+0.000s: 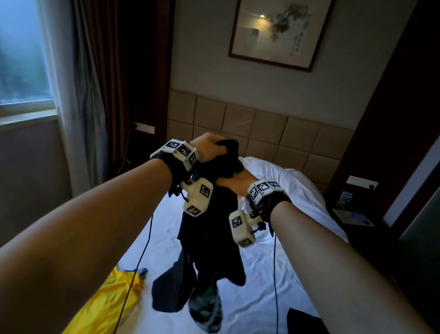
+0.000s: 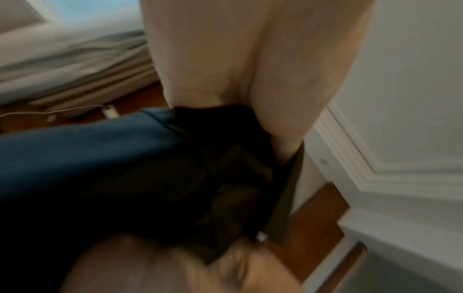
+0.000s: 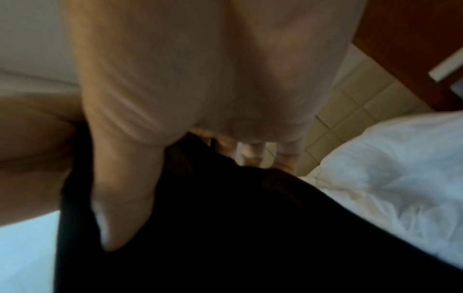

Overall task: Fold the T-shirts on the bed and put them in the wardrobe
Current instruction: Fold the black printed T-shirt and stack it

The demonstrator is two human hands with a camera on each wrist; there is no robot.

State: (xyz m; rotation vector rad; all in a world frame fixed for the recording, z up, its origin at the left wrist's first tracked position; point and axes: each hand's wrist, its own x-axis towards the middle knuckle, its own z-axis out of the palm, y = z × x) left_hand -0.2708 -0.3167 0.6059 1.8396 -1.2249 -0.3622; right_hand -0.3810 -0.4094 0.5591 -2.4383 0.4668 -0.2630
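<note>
By the bed's left edge a yellow garment (image 1: 111, 301) lies crumpled. Above the white bed (image 1: 269, 291) the left hand (image 1: 206, 145) is fisted round the top of a dark T-shirt (image 1: 206, 245), and the right hand (image 1: 232, 180) grips the same bunch just below. The shirt hangs twisted (a rope, really), its tail brushing the sheet. I'd worry it stays tangled when shaken, or snags the wrist cables (image 1: 275, 278). Another dark garment (image 1: 311, 332) lies at the right.
</note>
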